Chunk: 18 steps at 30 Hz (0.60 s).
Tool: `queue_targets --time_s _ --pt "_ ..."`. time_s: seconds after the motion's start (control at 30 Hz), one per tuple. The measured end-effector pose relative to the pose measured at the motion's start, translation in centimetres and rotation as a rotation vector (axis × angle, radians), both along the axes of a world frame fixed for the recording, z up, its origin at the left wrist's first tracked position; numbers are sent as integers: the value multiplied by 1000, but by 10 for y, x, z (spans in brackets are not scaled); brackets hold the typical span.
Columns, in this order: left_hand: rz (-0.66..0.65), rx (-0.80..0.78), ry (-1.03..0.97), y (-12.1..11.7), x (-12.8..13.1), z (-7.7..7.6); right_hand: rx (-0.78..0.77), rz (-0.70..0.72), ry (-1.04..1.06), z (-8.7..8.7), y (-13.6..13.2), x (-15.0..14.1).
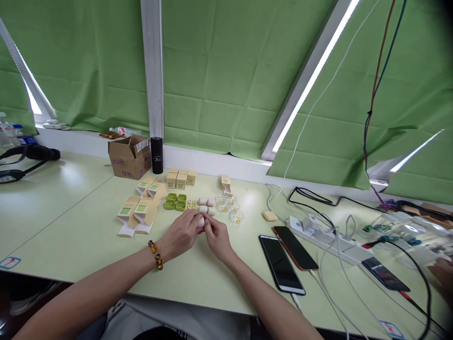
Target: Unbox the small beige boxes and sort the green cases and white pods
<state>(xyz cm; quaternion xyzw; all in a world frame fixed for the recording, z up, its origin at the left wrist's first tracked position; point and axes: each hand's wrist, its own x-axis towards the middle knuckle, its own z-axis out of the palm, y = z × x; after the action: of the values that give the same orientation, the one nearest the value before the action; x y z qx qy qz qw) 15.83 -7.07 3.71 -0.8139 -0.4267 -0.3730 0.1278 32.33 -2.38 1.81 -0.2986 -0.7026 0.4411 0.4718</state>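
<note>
My left hand [181, 236], with a beaded bracelet on its wrist, is closed around a small pale pink rounded piece [201, 222]. The fingers of my right hand [218, 240] pinch at its right side; they partly cover it. Just beyond my hands lie several similar pale pink rolls [207, 202]. Small yellowish pieces [191, 204] are set out left of the rolls, beside several green square trays [176, 201]. To the right stand clear plastic cups [236, 216] with a bit of yellow inside. Partly unfolded kraft boxes [144, 212] rest on the left.
Closed small kraft boxes [181, 179] stand at the back near a black tumbler [156, 156] and an open cardboard box [129, 158]. Two phones [282, 264], a power strip [325, 240] and loose cables lie on the right. Another person's hand [441, 271] shows at the far right edge.
</note>
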Motion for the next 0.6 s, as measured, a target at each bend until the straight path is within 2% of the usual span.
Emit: queue_targets --time_s 0.17,0.27,0.43,0.6 --pt "-8 -3 -1 0 1 3 -44 33 52 4 0 0" --pt "-15 -9 -75 0 -2 2 -22 48 53 7 0 3" --pt "-71 -100 -277 4 -11 -2 169 79 2 11 3 10" --pt "-118 -265 -364 8 -14 -1 316 -56 -144 11 7 14"
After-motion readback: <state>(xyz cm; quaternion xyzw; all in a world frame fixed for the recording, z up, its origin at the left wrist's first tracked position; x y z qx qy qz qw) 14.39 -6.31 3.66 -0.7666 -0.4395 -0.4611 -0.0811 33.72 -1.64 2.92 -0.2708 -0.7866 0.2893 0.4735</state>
